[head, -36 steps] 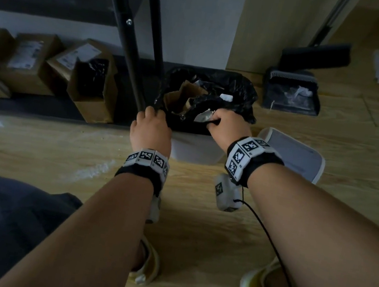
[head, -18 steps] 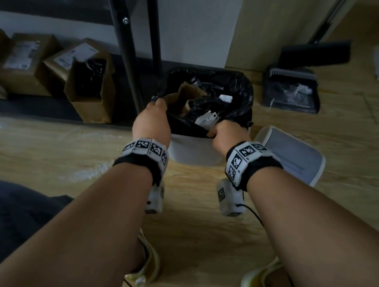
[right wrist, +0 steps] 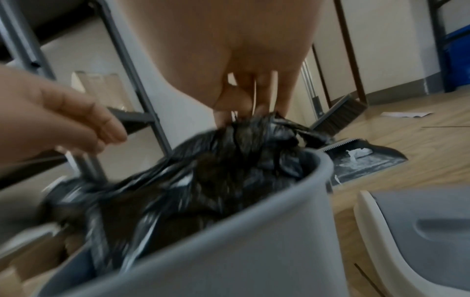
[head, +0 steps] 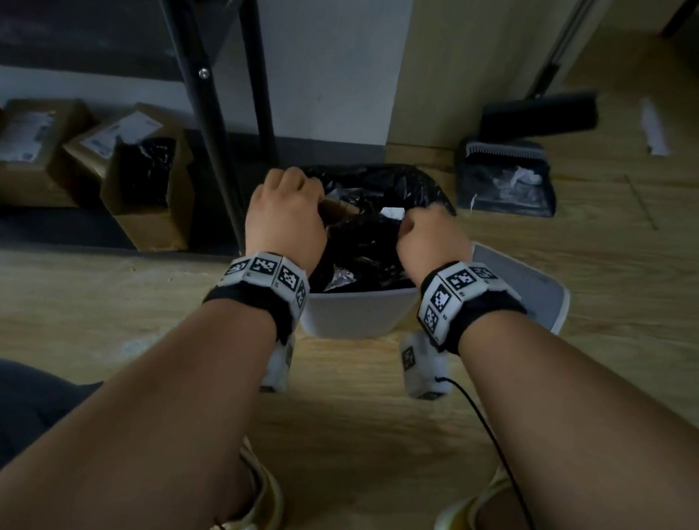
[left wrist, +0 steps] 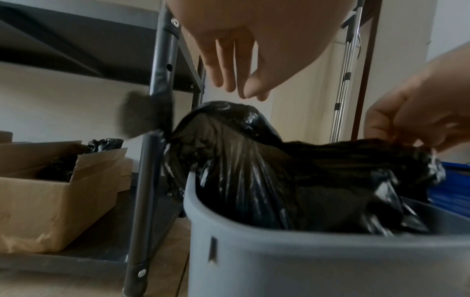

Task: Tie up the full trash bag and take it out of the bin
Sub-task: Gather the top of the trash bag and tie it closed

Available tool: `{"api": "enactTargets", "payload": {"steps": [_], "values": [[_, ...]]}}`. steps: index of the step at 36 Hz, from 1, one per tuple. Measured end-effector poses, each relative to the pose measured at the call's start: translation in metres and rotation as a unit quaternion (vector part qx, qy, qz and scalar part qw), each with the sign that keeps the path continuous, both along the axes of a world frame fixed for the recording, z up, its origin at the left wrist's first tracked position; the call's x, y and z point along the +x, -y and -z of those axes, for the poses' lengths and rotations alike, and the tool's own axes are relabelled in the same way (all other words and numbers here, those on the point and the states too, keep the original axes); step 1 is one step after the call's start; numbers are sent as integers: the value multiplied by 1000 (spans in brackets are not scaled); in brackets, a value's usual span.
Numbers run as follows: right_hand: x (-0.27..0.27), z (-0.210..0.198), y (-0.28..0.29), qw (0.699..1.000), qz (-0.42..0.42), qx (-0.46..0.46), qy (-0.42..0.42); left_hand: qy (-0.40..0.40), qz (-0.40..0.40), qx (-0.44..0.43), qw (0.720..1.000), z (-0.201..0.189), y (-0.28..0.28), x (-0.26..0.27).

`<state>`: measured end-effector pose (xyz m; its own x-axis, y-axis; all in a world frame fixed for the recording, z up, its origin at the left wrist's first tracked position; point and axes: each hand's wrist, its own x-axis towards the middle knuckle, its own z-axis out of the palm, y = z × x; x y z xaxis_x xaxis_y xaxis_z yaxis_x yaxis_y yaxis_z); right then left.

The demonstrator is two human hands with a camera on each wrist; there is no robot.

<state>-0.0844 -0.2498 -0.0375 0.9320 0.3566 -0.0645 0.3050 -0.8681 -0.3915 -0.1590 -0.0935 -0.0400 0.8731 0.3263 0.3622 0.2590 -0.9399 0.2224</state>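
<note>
A black trash bag (head: 364, 244) full of rubbish sits in a pale grey bin (head: 353, 315) on the wooden floor. My right hand (head: 424, 239) pinches the bag's gathered edge at the right side; the right wrist view shows the fingers (right wrist: 244, 112) closed on the black film (right wrist: 216, 160). My left hand (head: 288, 210) hovers over the bag's far left corner. In the left wrist view its fingers (left wrist: 244, 88) hang loosely just above the bag (left wrist: 254, 160) and hold nothing. The bin wall (left wrist: 305, 261) fills the foreground.
A black shelf post (head: 203, 75) stands right beside the bin's left side. Cardboard boxes (head: 39, 145) lie under the shelf. The bin's lid (head: 521, 286) lies on the floor to the right. A dustpan (head: 505, 183) and broom (head: 543, 112) are behind it.
My left hand has moved from the near rim to above the bag's far left corner. My right hand has drawn the bag's edge up and further over the bin.
</note>
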Motion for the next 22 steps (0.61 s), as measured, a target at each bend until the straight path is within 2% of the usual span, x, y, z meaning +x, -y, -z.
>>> {"api": "enactTargets", "payload": {"steps": [4,9,16,22], "values": [[17,-9,1,997,32,48,54,-38,-23,-20,999,-9,-9,13],[42,-8,-3,996,57,37,61,-118,-67,-79,988,-8,-23,35],[89,9,-15,992,120,14,-40,-188,-115,-113,969,13,-40,71],[116,27,-23,983,148,24,-105,-273,-176,-127,937,21,-53,99]]}}
